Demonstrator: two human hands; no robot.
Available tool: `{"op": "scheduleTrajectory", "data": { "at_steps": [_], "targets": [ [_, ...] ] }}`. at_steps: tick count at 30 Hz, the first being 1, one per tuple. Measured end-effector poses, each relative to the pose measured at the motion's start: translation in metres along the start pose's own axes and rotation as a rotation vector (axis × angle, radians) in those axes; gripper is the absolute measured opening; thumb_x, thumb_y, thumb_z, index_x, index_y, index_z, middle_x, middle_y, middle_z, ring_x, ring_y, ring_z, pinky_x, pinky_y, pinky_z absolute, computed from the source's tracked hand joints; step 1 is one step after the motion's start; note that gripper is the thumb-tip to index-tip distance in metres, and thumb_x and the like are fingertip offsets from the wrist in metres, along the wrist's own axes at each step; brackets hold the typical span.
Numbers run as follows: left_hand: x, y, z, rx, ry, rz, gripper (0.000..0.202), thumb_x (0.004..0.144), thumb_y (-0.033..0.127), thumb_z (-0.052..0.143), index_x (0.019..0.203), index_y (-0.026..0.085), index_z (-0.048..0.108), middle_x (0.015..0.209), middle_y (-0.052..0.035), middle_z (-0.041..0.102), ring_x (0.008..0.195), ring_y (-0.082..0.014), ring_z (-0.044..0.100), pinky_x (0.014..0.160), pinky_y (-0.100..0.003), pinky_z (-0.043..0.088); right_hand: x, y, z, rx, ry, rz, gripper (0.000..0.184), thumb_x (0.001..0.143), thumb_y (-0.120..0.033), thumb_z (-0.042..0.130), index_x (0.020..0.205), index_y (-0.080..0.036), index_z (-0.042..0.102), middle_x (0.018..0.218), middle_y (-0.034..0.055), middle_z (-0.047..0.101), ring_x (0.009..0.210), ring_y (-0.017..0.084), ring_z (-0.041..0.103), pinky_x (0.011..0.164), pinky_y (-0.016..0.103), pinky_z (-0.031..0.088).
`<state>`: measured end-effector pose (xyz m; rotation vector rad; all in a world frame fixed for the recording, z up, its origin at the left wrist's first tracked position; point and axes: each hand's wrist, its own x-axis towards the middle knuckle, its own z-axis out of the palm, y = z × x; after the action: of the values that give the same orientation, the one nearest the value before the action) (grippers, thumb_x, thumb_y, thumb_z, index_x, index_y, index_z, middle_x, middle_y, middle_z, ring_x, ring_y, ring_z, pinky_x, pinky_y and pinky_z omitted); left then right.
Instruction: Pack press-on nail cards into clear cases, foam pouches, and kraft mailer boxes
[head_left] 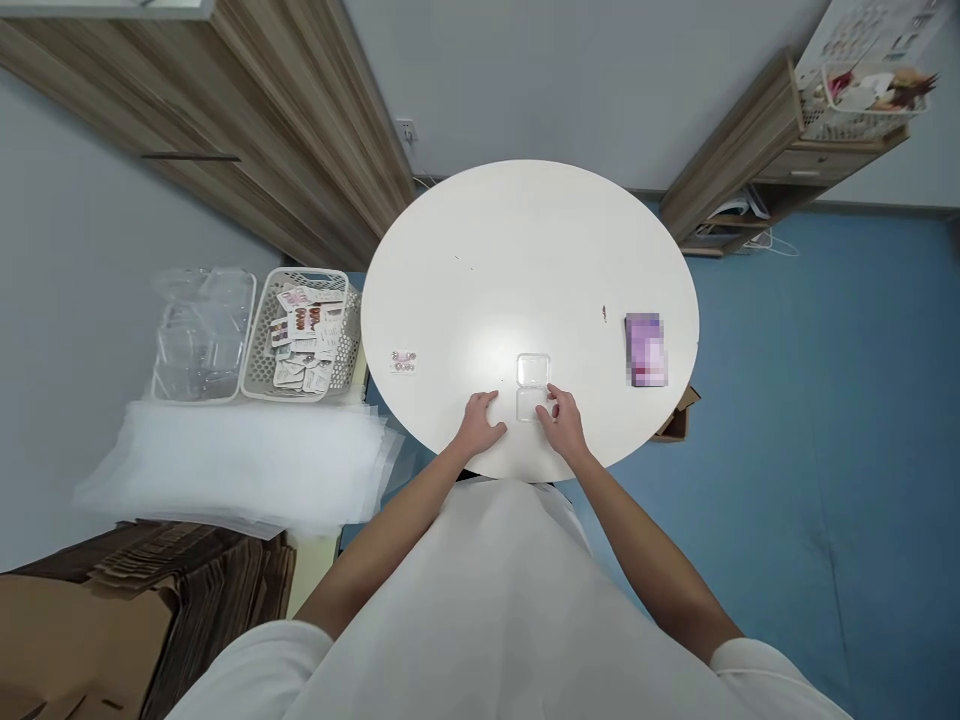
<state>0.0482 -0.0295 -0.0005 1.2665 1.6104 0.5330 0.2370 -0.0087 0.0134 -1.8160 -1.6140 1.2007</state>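
A small clear plastic box (533, 370) lies unfolded on the white round table (525, 230), its two halves one behind the other. My right hand (564, 425) is at the right side of the box, thumb over the near half and a fingertip by the fold, gripping its edge. To the left of the box, my left hand (478, 425) rests over the table with thumb and fingers apart, holding nothing. Farther left lies a small card with pinkish round pieces (403, 361). A purple item (646, 350), blurred out in part, lies at the table's right.
Left of the table stand a white basket of small cards (337, 345) and a basket of clear plastic boxes (202, 335). Translucent sheets (247, 460) and folded cardboard (82, 630) lie nearer. A wooden cabinet (300, 120) and a shelf unit (739, 150) stand behind.
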Motion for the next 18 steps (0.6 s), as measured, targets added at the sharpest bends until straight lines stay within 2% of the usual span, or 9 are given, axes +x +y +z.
{"op": "scheduleTrajectory", "data": {
  "at_steps": [2,6,8,10,13,16,18],
  "targets": [
    [0.001,-0.015,-0.032,0.089,0.117,0.039,0.050,0.067,0.021,0.056,0.116,0.022,0.046,0.114,-0.0080,0.040,0.103,-0.0223,0.044,0.082,-0.035,0.041,0.005,-0.019,0.016,-0.022,-0.012,-0.058,0.044,0.077,-0.031,0.045,0.120,-0.021,0.042,0.103,0.0070,0.050,0.067,0.014,0.045,0.072,0.034,0.044],
    [0.009,-0.051,-0.108,0.215,0.350,0.015,0.042,0.070,0.024,0.053,0.111,0.017,0.050,0.105,-0.0097,0.045,0.095,-0.0224,0.048,0.082,-0.037,0.041,0.025,-0.060,0.063,-0.101,-0.165,-0.135,0.040,0.075,-0.027,0.049,0.115,-0.023,0.046,0.101,0.0051,0.051,0.069,0.014,0.047,0.072,0.033,0.044],
    [0.016,-0.065,-0.141,0.249,0.375,-0.018,0.042,0.070,0.025,0.055,0.110,0.017,0.051,0.103,-0.0094,0.046,0.090,-0.0217,0.051,0.084,-0.038,0.041,0.039,-0.078,0.089,-0.149,-0.239,-0.152,0.042,0.074,-0.026,0.051,0.116,-0.024,0.045,0.102,0.0048,0.050,0.073,0.014,0.049,0.073,0.033,0.044],
    [0.024,-0.073,-0.166,0.256,0.352,-0.017,0.043,0.070,0.027,0.056,0.111,0.018,0.050,0.103,-0.0086,0.046,0.084,-0.0196,0.052,0.082,-0.037,0.042,0.052,-0.093,0.113,-0.196,-0.287,-0.161,0.044,0.073,-0.026,0.053,0.117,-0.024,0.044,0.105,0.0052,0.049,0.082,0.016,0.051,0.075,0.033,0.043],
    [0.040,-0.077,-0.187,0.261,0.285,-0.005,0.054,0.069,0.026,0.059,0.120,0.020,0.044,0.107,-0.0084,0.044,0.077,-0.0167,0.053,0.081,-0.035,0.042,0.071,-0.112,0.143,-0.269,-0.311,-0.179,0.050,0.072,-0.027,0.056,0.119,-0.024,0.042,0.111,0.0069,0.046,0.097,0.020,0.048,0.080,0.035,0.041],
    [0.055,-0.077,-0.195,0.267,0.188,-0.029,0.074,0.063,0.025,0.065,0.130,0.020,0.031,0.109,-0.0093,0.042,0.083,-0.0191,0.052,0.081,-0.035,0.041,0.087,-0.124,0.166,-0.352,-0.307,-0.216,0.056,0.070,-0.027,0.060,0.122,-0.023,0.039,0.112,0.0084,0.044,0.104,0.023,0.043,0.084,0.037,0.039],
    [0.062,-0.078,-0.198,0.276,0.141,-0.036,0.080,0.061,0.023,0.067,0.131,0.020,0.028,0.106,-0.0090,0.042,0.089,-0.0216,0.051,0.082,-0.035,0.041,0.094,-0.130,0.178,-0.389,-0.307,-0.228,0.061,0.068,-0.025,0.061,0.124,-0.023,0.036,0.111,0.0081,0.045,0.104,0.023,0.042,0.084,0.037,0.038]
  ]
}}
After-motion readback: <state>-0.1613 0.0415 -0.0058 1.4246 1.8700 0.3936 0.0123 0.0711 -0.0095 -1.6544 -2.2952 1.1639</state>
